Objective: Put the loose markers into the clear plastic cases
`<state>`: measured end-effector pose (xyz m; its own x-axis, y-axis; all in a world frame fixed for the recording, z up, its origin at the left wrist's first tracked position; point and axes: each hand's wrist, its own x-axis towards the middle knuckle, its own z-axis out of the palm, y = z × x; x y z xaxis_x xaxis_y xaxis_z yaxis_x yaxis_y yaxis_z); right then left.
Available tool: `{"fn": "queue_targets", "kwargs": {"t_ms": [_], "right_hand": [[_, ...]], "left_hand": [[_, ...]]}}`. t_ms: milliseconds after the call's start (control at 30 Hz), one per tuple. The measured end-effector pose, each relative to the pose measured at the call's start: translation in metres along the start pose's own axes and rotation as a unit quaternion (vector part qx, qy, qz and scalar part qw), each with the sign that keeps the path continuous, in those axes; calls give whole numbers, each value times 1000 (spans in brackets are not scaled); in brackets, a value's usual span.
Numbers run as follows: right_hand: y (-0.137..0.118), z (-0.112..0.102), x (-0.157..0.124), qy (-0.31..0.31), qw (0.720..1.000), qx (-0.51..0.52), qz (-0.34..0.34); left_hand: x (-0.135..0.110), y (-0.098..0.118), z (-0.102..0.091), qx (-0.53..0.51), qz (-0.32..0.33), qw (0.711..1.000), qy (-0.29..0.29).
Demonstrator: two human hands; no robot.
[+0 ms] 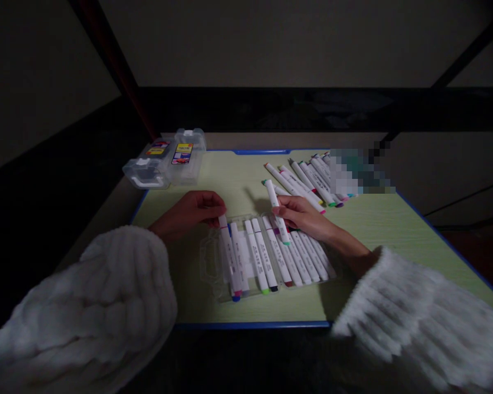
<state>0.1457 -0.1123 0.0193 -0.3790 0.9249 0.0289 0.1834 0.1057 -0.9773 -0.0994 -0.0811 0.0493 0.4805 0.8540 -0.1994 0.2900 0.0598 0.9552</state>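
My left hand (205, 210) is closed, thumb and fingers pinching the upper end of a white marker (227, 246) over the left side of an open clear plastic case (209, 257). My right hand (298, 213) grips another white marker (276, 210), tilted, with a green lower end, above the case's right half. Several white markers (263, 260) lie side by side in the case, with green, black and brown ends among them. A blue-ended marker lies partly hidden beside the one in my left hand.
Several loose white markers (299, 183) with coloured ends lie at the back right, beside a blurred-out patch. Two clear plastic cases (187, 158) with labels stand at the back left corner. The pale green tabletop (378, 257) has a blue edge.
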Motion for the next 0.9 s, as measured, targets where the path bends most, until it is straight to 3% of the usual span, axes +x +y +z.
{"fn": "queue_targets", "kwargs": {"t_ms": [467, 900], "right_hand": [[0, 1, 1, -9, 1000, 1, 3], [3, 0, 1, -13, 1000, 4, 0]], "left_hand": [[6, -8, 18, 71, 85, 992, 65], [6, -10, 26, 51, 59, 997, 23]]}}
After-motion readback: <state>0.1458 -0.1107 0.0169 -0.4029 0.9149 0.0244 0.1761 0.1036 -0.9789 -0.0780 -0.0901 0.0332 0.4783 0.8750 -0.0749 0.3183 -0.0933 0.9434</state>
